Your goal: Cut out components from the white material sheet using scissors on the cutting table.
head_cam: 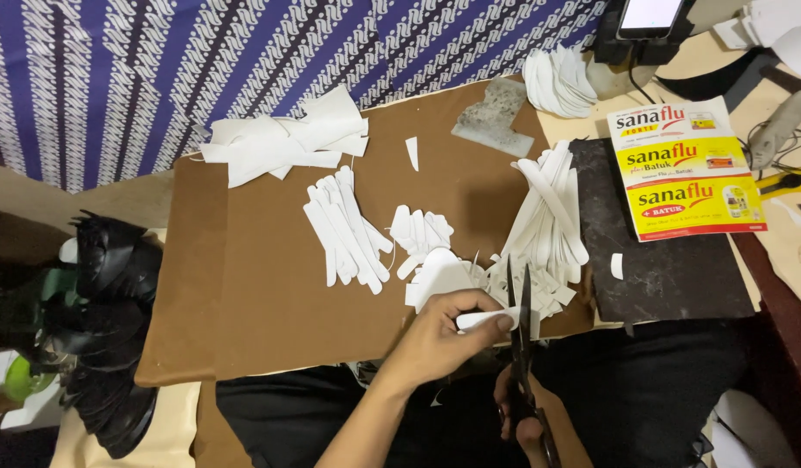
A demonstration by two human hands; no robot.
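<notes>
Two hands: left hand (435,334) pinches one white strip (480,320), right hand (529,416) grips one scissors (522,347).

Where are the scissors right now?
In the head view, the scissors sit low and right of centre, held in the right hand, blades pointing up beside the white strip pinched by the left hand.

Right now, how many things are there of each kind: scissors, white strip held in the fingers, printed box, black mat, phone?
Scissors: 1
White strip held in the left hand's fingers: 1
Yellow-and-red printed box: 1
Black mat: 1
Phone: 1
Total: 5
The loose white cut pieces lie in overlapping piles, too many to count exactly.
</notes>
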